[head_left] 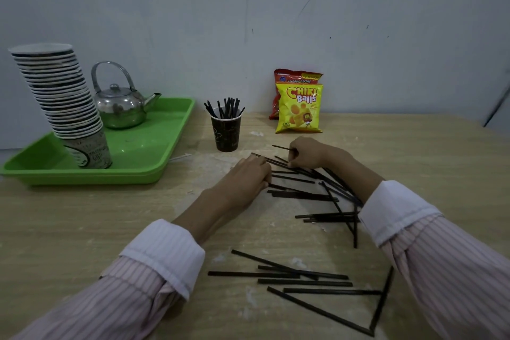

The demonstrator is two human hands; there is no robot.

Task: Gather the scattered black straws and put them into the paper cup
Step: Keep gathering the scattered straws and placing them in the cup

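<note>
On the desk [82, 215], a dozen or so black straws [298, 280] already stand in the paper cup [226, 132]; many more lie scattered nearer; the right hand [306, 153] pinches one straw; the left hand [245, 176] curls over others, its grip hidden.

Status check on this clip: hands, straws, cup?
Left hand and right hand down on the far straws, fingers pinching some. Cup upright, part-filled. Near straws untouched. Path to cup open.
</note>
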